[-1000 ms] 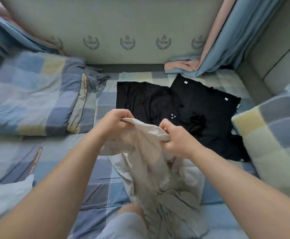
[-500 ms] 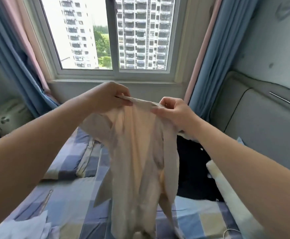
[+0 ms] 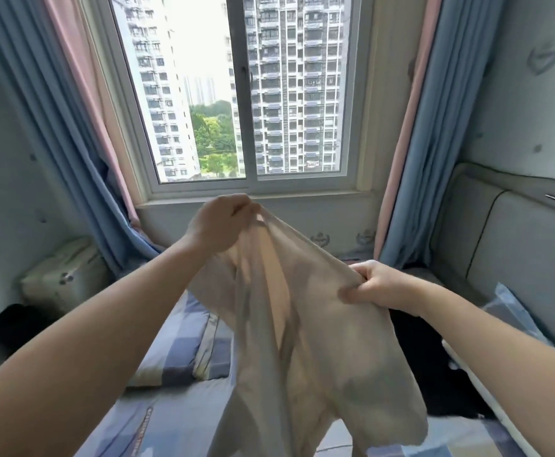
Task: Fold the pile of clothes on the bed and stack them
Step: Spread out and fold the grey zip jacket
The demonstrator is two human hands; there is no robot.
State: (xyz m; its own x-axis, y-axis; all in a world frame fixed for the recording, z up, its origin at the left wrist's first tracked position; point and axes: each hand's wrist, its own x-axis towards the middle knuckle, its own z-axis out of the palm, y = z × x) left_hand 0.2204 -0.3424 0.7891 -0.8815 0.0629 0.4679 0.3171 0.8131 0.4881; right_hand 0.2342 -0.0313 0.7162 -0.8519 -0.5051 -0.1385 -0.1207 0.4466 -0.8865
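Head view, step: likely shaking out one piece before folding; no fold made yet.
Beige garment: held up in mid-air at centre frame, above the bed, hanging rumpled and twisted down to the bottom edge.
Left hand: centre frame, just under the window sill, fingers curled, pinching the garment's top edge.
Right hand: lower, right of centre, fingers closed on a bunch of the same edge.
Next move: probably spreading the hands to find matching corners, then laying the cloth flat on the sheet.
Black clothes: on the bed at lower right, partly behind the garment; whether folded, cannot tell.
Around: window at top centre, blue curtains on both sides, folded checked bedding left of centre.
In the way: black clothes and bedding limiting the flat space, by the look of it.
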